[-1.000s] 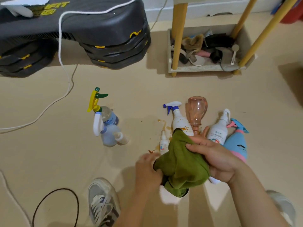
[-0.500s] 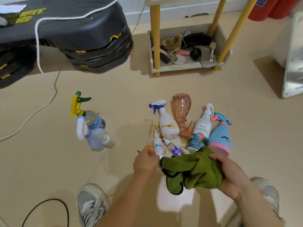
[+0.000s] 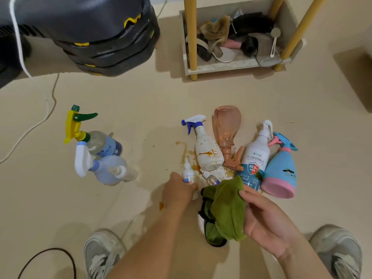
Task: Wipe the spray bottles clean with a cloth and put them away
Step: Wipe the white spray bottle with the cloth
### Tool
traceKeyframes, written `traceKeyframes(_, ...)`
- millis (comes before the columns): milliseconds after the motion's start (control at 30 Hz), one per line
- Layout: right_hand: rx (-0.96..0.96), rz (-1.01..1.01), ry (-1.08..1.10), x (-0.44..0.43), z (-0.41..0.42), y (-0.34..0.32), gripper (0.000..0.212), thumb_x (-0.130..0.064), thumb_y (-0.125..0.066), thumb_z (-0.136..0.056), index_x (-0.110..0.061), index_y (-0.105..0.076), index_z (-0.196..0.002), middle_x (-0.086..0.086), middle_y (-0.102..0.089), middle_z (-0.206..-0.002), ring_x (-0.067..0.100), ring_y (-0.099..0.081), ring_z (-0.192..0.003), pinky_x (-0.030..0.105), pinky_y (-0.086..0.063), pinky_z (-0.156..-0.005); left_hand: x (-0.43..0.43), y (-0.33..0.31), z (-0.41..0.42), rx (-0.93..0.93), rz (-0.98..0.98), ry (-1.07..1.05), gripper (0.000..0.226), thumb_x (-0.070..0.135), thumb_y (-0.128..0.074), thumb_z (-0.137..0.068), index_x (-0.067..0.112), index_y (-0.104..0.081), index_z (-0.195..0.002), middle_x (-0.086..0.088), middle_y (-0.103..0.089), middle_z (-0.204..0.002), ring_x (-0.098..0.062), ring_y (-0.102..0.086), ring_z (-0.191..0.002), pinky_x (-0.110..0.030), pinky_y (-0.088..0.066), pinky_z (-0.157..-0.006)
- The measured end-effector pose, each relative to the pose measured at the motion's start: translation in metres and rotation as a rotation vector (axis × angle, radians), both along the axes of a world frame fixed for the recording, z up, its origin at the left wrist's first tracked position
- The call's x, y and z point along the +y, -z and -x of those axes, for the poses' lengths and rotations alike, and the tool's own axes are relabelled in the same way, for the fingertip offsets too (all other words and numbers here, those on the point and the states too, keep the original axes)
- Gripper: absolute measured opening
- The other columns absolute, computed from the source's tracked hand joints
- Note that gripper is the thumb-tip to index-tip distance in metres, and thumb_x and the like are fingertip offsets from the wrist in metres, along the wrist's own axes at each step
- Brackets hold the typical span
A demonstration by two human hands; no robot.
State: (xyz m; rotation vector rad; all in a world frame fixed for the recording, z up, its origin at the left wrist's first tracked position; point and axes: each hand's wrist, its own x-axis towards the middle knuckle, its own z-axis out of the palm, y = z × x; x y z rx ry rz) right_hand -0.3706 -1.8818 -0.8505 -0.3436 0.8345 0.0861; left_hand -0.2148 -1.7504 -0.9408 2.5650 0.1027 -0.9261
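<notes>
My left hand (image 3: pixel 178 191) grips a small white spray bottle (image 3: pixel 187 170) on the floor. My right hand (image 3: pixel 265 220) holds a green cloth (image 3: pixel 227 208) that hangs down beside it. Behind the hands lies a heap of bottles on a brown spill: a stained white bottle with a blue trigger (image 3: pixel 205 148), a pink clear bottle (image 3: pixel 227 125), a white disinfectant bottle (image 3: pixel 255 158), a blue-and-pink bottle (image 3: pixel 281 170) and a tiny clear bottle (image 3: pixel 211 179). To the left stand three bottles apart from the heap, one with a yellow trigger (image 3: pixel 80 129) and a pale blue one (image 3: pixel 108 170).
A low shelf (image 3: pixel 221 67) with yellow legs holds shoes and odds at the back. A dark stacked step platform (image 3: pixel 100 37) sits back left, with a white cord (image 3: pixel 20 57) trailing across the floor. My shoes (image 3: pixel 102 254) are at the bottom edge beside a black cable (image 3: pixel 50 252).
My left hand has let go of the bottle it held inside the cloth and taken hold of the small white spray bottle. My right hand has drawn the cloth back to the right.
</notes>
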Motion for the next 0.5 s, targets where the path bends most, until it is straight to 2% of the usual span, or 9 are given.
traceKeyframes(67,0.024,0.013,-0.019,0.001,-0.003,-0.004,0.08,-0.012,-0.09,-0.055,-0.002,-0.061,-0.129,0.026,-0.062,-0.13,0.04,-0.06,-0.118,0.059,-0.049,-0.097,0.006,0.0,-0.004,0.062,0.041,-0.061,0.034,0.038,-0.078,-0.076,0.02,-0.057,-0.096,0.007,-0.057,-0.081,-0.018,-0.06,-0.081,-0.03,-0.049,-0.07)
traceKeyframes(133,0.035,0.052,-0.003,0.001,-0.007,-0.01,0.055,-0.008,-0.078,-0.071,0.0,-0.065,-0.124,0.025,-0.067,-0.118,0.038,-0.066,-0.102,0.054,-0.055,-0.088,0.014,-0.004,-0.007,0.183,0.134,-0.2,0.028,0.034,-0.08,-0.075,0.014,-0.072,-0.093,0.004,-0.065,-0.078,-0.017,-0.064,-0.077,-0.032,-0.056,-0.073)
traceKeyframes(200,0.042,0.14,-0.011,0.0,-0.012,-0.021,0.033,-0.005,-0.061,-0.085,0.002,-0.068,-0.117,0.022,-0.07,-0.1,0.03,-0.066,-0.081,0.047,-0.059,-0.075,0.024,-0.017,-0.005,0.368,0.282,-0.405,0.031,0.029,-0.082,-0.076,0.006,-0.074,-0.095,-0.002,-0.067,-0.072,-0.014,-0.06,-0.062,-0.027,-0.049,-0.056)
traceKeyframes(267,0.039,0.262,-0.079,-0.001,-0.018,-0.036,0.03,0.002,-0.048,-0.093,0.003,-0.069,-0.115,0.021,-0.072,-0.099,0.029,-0.068,-0.082,0.043,-0.061,-0.072,0.032,-0.04,-0.002,0.513,0.48,-0.523,0.024,0.023,-0.076,-0.083,0.003,-0.072,-0.097,0.0,-0.062,-0.063,-0.008,-0.05,-0.049,-0.019,-0.036,-0.046)
traceKeyframes(333,0.022,0.487,-0.244,-0.001,-0.025,-0.054,0.029,0.004,-0.05,-0.097,-0.005,-0.071,-0.115,0.018,-0.074,-0.109,0.027,-0.071,-0.094,0.04,-0.061,-0.08,0.035,-0.073,0.0,0.598,0.726,-0.589,0.018,0.017,-0.067,-0.09,0.002,-0.071,-0.099,0.002,-0.058,-0.059,-0.004,-0.042,-0.044,-0.016,-0.029,-0.042)
traceKeyframes(400,-0.028,0.803,-0.436,0.004,-0.037,-0.077,0.027,-0.005,-0.061,-0.094,-0.018,-0.074,-0.114,0.006,-0.074,-0.11,0.017,-0.071,-0.097,0.032,-0.058,-0.083,0.032,-0.11,0.0,0.59,0.894,-0.589,0.018,0.013,-0.063,-0.091,0.0,-0.069,-0.101,-0.001,-0.06,-0.062,-0.004,-0.041,-0.046,-0.016,-0.026,-0.041)
traceKeyframes(433,-0.053,0.965,-0.482,0.009,-0.043,-0.089,0.028,-0.009,-0.066,-0.091,-0.024,-0.074,-0.113,-0.002,-0.074,-0.11,0.012,-0.071,-0.098,0.029,-0.056,-0.086,0.029,-0.127,-0.001,0.555,0.946,-0.562,0.017,0.012,-0.063,-0.09,0.0,-0.07,-0.099,-0.003,-0.063,-0.065,-0.005,-0.044,-0.047,-0.016,-0.029,-0.041)
traceKeyframes(500,-0.127,1.256,-0.423,0.025,-0.054,-0.11,0.03,-0.016,-0.073,-0.086,-0.032,-0.073,-0.111,-0.016,-0.067,-0.112,0.006,-0.066,-0.104,0.027,-0.053,-0.093,0.022,-0.163,-0.002,0.47,1.044,-0.471,0.016,0.013,-0.064,-0.087,0.002,-0.075,-0.092,-0.007,-0.065,-0.072,-0.009,-0.051,-0.055,-0.018,-0.04,-0.046)
